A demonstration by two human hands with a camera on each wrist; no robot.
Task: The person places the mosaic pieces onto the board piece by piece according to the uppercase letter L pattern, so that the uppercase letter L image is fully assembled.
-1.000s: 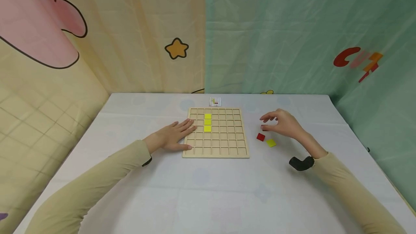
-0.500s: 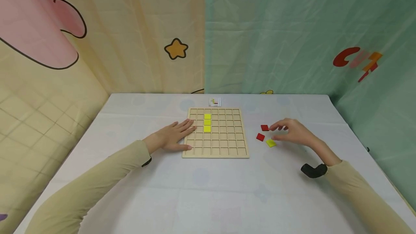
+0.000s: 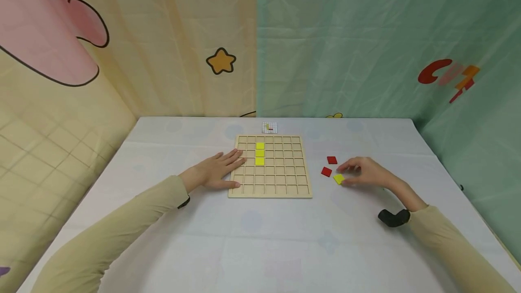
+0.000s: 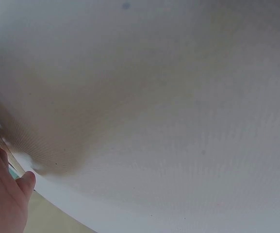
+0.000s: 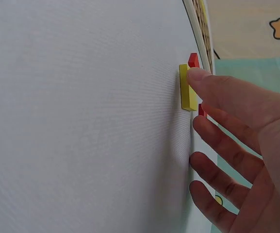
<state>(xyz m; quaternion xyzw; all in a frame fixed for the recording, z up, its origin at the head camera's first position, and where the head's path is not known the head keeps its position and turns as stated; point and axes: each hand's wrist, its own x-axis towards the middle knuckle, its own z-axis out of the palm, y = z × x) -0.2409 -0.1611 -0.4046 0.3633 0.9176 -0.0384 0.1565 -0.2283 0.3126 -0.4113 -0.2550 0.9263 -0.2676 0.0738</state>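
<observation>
A square wooden grid board (image 3: 286, 193) lies on the table, with a column of three yellow tiles (image 3: 260, 153) set in its cells. My left hand (image 3: 213, 171) rests spread out, fingers on the board's left edge; the left wrist view catches only part of this hand (image 4: 6, 194). To the right of the board lie two red tiles (image 3: 332, 160) and a loose yellow tile (image 3: 338, 179). At that yellow tile is my right hand (image 3: 364, 172). Its thumb touches the tile (image 5: 184, 90) in the right wrist view, the index fingertip close by, other fingers spread.
A small printed card (image 3: 269, 127) with a coloured grid lies just beyond the board. The white-covered table (image 3: 252, 238) ends at hanging curtains (image 3: 325, 49) behind it. Dark wrist camera mounts (image 3: 393, 218) sit at the sleeves.
My right hand has moved from the farther red tile, back and to the right, then lowered to the loose yellow tile. The left hand and the tiles stay where they were.
</observation>
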